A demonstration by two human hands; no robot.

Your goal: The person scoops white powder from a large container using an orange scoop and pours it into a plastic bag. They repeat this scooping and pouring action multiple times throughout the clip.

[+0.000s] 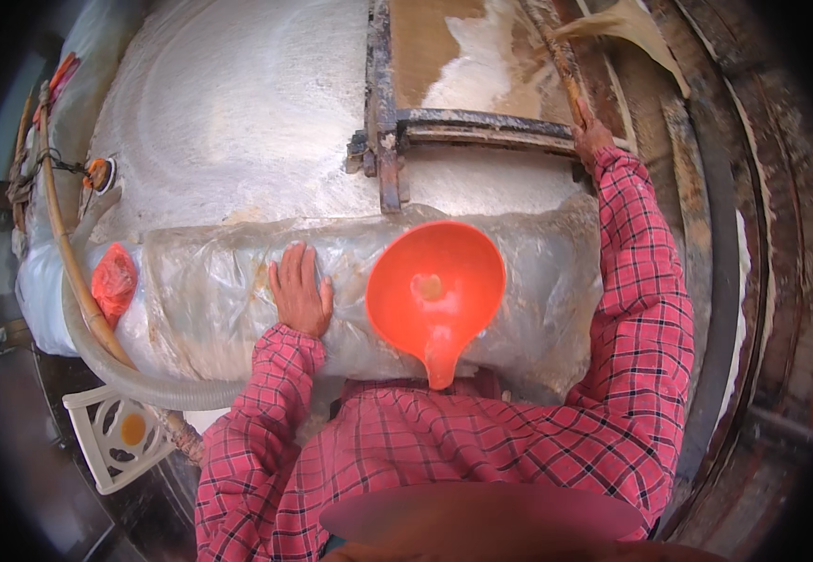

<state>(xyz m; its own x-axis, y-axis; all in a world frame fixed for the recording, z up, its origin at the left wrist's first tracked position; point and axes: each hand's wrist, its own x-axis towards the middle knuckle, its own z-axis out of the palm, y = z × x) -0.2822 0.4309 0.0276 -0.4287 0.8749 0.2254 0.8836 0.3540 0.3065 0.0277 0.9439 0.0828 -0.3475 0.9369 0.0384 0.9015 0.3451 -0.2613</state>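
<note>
My left hand (302, 290) lies flat, fingers stretched out, on a clear plastic sheet (205, 281) wrapped over a thick padded edge in front of my body. To its right an orange-red plastic scoop (436, 276) rests on the same sheet, its short handle pointing toward me and a little wetness in its bowl. Farther out to the right, my right hand (594, 139) is closed round the side bar of a dark wooden frame (486, 126). Part of its grip is hidden by the hand itself. Inside the frame show brown liquid and a white patch.
A wide pale, wet-looking surface (238, 112) spreads beyond the padded edge. At the left are a bamboo pole (55, 211), a grey ribbed hose (168, 389), a red plastic bag (114, 281) and a white plastic stool (97, 440). Weathered dark planks (772, 187) run along the right.
</note>
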